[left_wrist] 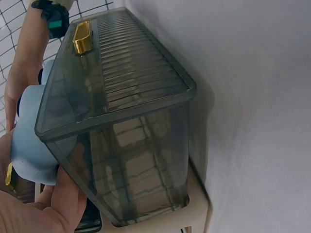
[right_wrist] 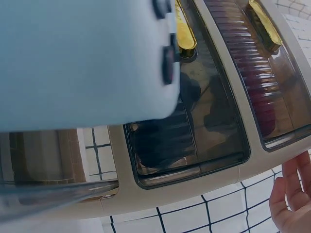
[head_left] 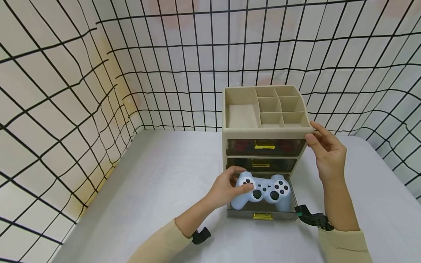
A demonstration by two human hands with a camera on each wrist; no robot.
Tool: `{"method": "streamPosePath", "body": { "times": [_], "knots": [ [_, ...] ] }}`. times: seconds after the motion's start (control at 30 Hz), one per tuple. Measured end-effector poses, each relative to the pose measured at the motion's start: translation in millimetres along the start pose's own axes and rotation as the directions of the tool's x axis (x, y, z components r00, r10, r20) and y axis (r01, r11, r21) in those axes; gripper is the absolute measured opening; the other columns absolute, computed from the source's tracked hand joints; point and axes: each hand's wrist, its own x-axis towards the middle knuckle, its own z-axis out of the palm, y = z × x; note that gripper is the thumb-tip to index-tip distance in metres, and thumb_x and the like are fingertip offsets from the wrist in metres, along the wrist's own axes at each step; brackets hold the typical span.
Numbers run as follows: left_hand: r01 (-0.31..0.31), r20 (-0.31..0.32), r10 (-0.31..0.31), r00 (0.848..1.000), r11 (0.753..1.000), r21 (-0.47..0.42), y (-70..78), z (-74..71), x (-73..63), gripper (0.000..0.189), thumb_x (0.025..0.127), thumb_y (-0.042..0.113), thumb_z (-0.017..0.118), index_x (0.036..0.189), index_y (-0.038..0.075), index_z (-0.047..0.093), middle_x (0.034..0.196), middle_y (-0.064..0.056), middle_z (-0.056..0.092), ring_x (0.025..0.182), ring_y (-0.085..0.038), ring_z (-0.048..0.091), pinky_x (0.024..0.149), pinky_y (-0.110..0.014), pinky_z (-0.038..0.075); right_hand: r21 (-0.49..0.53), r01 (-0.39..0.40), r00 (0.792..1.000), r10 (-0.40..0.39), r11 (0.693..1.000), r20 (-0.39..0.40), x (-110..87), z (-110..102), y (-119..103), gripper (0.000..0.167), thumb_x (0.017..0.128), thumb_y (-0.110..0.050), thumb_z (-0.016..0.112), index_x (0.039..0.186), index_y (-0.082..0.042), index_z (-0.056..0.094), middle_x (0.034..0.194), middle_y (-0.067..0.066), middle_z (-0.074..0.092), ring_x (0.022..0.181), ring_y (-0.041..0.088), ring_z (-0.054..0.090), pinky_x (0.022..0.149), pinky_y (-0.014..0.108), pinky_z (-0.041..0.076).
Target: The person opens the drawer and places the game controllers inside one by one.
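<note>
A light blue game controller point(head_left: 263, 190) is at the pulled-out bottom drawer point(head_left: 241, 214) of a beige desktop organizer point(head_left: 268, 133). My left hand point(head_left: 227, 186) grips its left end, thumb on the front face and fingers behind. The left wrist view shows the controller point(left_wrist: 34, 136) beside the smoky, see-through drawer wall point(left_wrist: 141, 160). My right hand point(head_left: 329, 157) holds the organizer's upper right front corner, thumb at the front. In the right wrist view the controller point(right_wrist: 87, 63) fills the upper left, and my right hand's fingers point(right_wrist: 296, 189) touch the organizer's edge.
Two closed smoky drawers with gold handles, the top drawer point(head_left: 279, 147) and the middle drawer point(head_left: 276, 165), sit above the open one. Divided compartments point(head_left: 269, 104) form the organizer's top. A black wire grid point(head_left: 197, 73) stands behind and beside the white table point(head_left: 158, 175).
</note>
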Motion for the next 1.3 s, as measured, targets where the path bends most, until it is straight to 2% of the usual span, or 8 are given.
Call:
{"method": "streamPosePath", "body": {
  "times": [0.2, 0.5, 0.83, 0.97, 1.1, 1.2, 1.3],
  "knots": [
    [-0.001, 0.014, 0.000, 1.000, 0.998, 0.056, 1.4, 3.3, -0.1, 0.048, 0.085, 0.027, 0.077, 0.126, 0.012, 0.057, 0.083, 0.002, 0.059, 0.073, -0.010, 0.055, 0.056, -0.023, 0.047, -0.004, -0.014, 1.000, 0.014, 1.000, -0.010, 0.2, -0.2, -0.4, 0.034, 0.091, 0.004, 0.064, 0.123, -0.005, 0.068, 0.097, 0.000, 0.069, 0.088, 0.013, 0.061, 0.080, 0.016, 0.048],
    [-0.008, 0.005, 0.008, 1.000, 0.995, 0.096, 3.5, 6.1, -0.9, 0.048, 0.084, 0.026, 0.078, 0.125, 0.010, 0.059, 0.084, 0.003, 0.060, 0.074, -0.009, 0.055, 0.056, -0.023, 0.048, -0.020, -0.017, 1.000, 0.016, 1.000, -0.007, 0.2, -0.4, 0.1, 0.034, 0.091, 0.003, 0.064, 0.124, -0.005, 0.067, 0.099, 0.000, 0.069, 0.090, 0.014, 0.061, 0.081, 0.016, 0.048],
    [-0.033, 0.043, 0.026, 0.999, 0.984, 0.178, -0.3, 9.1, 1.0, 0.052, 0.086, 0.029, 0.077, 0.129, 0.009, 0.056, 0.090, 0.004, 0.063, 0.076, -0.006, 0.056, 0.059, -0.021, 0.049, -0.002, -0.012, 1.000, 0.012, 1.000, -0.005, 0.3, -0.5, -0.2, 0.034, 0.091, 0.004, 0.064, 0.123, -0.005, 0.068, 0.098, 0.001, 0.069, 0.089, 0.014, 0.060, 0.080, 0.016, 0.048],
    [-0.018, 0.039, 0.007, 0.999, 0.957, 0.289, 3.4, 9.7, 2.7, 0.053, 0.088, 0.033, 0.074, 0.130, 0.008, 0.055, 0.097, -0.002, 0.067, 0.071, -0.005, 0.058, 0.057, -0.020, 0.049, -0.005, -0.008, 1.000, 0.008, 1.000, -0.004, 0.4, -0.6, 0.1, 0.034, 0.091, 0.003, 0.064, 0.124, -0.005, 0.067, 0.098, 0.001, 0.069, 0.088, 0.014, 0.060, 0.080, 0.016, 0.048],
    [0.027, 0.020, -0.039, 0.999, 0.911, 0.411, 8.9, 11.5, 5.5, 0.055, 0.089, 0.035, 0.073, 0.131, 0.006, 0.055, 0.102, -0.006, 0.068, 0.071, -0.007, 0.059, 0.056, -0.021, 0.049, 0.021, 0.003, 1.000, -0.003, 1.000, -0.004, 0.4, -0.4, 0.6, 0.034, 0.090, 0.005, 0.064, 0.123, -0.003, 0.067, 0.096, 0.001, 0.069, 0.086, 0.013, 0.060, 0.079, 0.017, 0.048],
    [0.049, 0.005, -0.059, 0.998, 0.872, 0.488, 12.9, 12.6, 7.3, 0.055, 0.089, 0.035, 0.073, 0.132, 0.005, 0.057, 0.106, -0.006, 0.069, 0.077, -0.010, 0.061, 0.059, -0.022, 0.049, 0.050, 0.011, 1.000, -0.010, 0.999, -0.003, 0.4, 0.0, 0.8, 0.034, 0.090, 0.007, 0.064, 0.122, -0.002, 0.067, 0.095, 0.002, 0.070, 0.084, 0.013, 0.061, 0.078, 0.017, 0.049],
    [0.038, -0.006, -0.041, 0.999, 0.834, 0.551, 14.9, 13.5, 7.9, 0.054, 0.088, 0.035, 0.073, 0.131, 0.004, 0.059, 0.108, -0.007, 0.070, 0.087, -0.014, 0.062, 0.065, -0.025, 0.049, 0.055, 0.012, 1.000, -0.012, 0.998, 0.000, 0.5, 0.2, 0.5, 0.034, 0.090, 0.007, 0.064, 0.122, -0.002, 0.067, 0.095, 0.002, 0.070, 0.084, 0.013, 0.060, 0.078, 0.017, 0.048]
  ]
}}
